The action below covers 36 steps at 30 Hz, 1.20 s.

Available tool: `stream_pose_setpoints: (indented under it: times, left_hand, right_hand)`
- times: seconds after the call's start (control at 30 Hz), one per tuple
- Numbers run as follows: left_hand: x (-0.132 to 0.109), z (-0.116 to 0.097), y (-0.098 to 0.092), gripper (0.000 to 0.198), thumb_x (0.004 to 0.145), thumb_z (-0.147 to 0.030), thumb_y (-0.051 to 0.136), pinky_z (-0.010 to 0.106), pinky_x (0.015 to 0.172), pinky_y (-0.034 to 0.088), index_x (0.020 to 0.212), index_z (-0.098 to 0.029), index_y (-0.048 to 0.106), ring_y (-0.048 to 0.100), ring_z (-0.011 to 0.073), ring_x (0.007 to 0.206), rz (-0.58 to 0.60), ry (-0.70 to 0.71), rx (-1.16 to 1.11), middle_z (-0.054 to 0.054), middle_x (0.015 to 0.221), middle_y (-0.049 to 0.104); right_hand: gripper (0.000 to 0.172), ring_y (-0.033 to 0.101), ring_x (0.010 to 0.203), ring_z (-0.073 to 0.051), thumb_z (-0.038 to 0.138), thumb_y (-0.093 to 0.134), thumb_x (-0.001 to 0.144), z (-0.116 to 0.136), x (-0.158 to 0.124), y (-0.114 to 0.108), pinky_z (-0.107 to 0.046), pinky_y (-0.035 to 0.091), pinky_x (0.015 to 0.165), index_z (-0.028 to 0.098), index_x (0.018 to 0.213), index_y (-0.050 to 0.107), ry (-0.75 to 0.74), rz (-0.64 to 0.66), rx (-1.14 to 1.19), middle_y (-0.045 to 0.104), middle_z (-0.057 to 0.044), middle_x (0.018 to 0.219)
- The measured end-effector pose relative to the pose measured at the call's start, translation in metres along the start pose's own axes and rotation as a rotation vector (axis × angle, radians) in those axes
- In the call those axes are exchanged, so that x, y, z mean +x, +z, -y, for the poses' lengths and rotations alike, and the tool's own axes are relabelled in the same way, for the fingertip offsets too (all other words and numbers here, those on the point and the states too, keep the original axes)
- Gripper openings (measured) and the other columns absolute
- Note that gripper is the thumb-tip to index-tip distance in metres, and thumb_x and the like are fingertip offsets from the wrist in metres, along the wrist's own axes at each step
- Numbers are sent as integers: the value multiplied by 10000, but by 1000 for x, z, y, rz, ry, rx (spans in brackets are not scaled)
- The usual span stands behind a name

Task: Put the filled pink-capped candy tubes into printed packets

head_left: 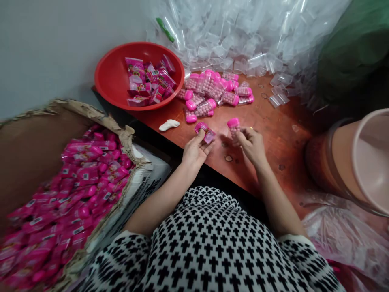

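Note:
My left hand [195, 151] pinches a pink printed wrapper sleeve [205, 132] between thumb and fingers, close to the table's front edge. To its right, my right hand [251, 145] is closed on a small clear candy bottle [234, 125] with a bright pink cap and pink beads inside. The bottle is held cap up, apart from the sleeve, and its lower part is hidden by my fingers. Beyond both hands lies a pile of similar capped bottles [209, 87] filled with pink beads.
A red bowl [105, 77] holds flat pink wrappers. Clear empty tubes [225, 48] are heaped at the back. A cardboard box [33, 134] of wrapped bottles stands at left. A white lump [169, 125] lies near the edge; a pinkish bucket [343, 148] is at right on the reddish table [273, 121].

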<state>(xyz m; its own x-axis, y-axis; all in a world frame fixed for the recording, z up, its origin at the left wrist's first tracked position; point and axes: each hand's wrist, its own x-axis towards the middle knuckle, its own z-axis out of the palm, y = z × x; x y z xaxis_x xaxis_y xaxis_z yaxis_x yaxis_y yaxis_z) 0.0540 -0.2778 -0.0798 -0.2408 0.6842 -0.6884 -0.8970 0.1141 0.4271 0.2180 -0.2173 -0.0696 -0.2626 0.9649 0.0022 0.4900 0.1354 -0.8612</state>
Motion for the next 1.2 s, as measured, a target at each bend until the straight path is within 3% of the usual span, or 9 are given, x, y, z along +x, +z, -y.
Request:
stream_pose_setpoints:
  times: [0.1,0.23,0.5,0.7,0.93,1.2]
  left_hand:
    - [2,5,2,116,831,-243,721,276,730,588,800,-155,651,701,135,685,38,-7,-12,28,754,715]
    - [3,14,5,142,800,-220,753,244,707,576,781,-149,632,684,116,662,92,17,-36,17,721,705]
    - [-7,20,16,197,766,-228,784,189,638,525,753,-155,602,637,75,586,119,88,35,-19,668,669]
    - [-15,22,22,258,684,-234,838,195,577,499,769,-155,607,627,87,567,261,132,180,-20,668,670]
    - [-18,24,26,228,679,-260,833,197,523,484,679,-116,656,585,86,509,314,78,271,10,592,650]
    - [-9,13,25,302,612,-339,858,222,424,406,610,-107,665,539,101,446,434,78,463,40,566,640]
  right_hand:
    - [306,628,500,-116,496,609,845,7,-38,12,-249,538,483,215,968,610,86,69,424,689,13,725]
    - [330,627,494,-94,499,652,822,12,-64,30,-224,571,477,220,991,600,128,42,533,660,47,681]
    - [338,628,500,-76,501,642,831,5,-66,38,-198,575,481,211,998,593,145,42,580,669,48,709]
    - [336,611,486,-67,501,647,831,0,-65,42,-198,573,490,213,988,573,124,-21,626,677,50,717]
    - [310,641,530,-73,474,639,849,-3,-68,44,-204,585,533,227,1026,578,82,-84,587,691,46,749]
    - [411,627,467,-90,570,694,760,-1,-60,41,-212,559,446,215,906,549,183,77,857,689,47,684]
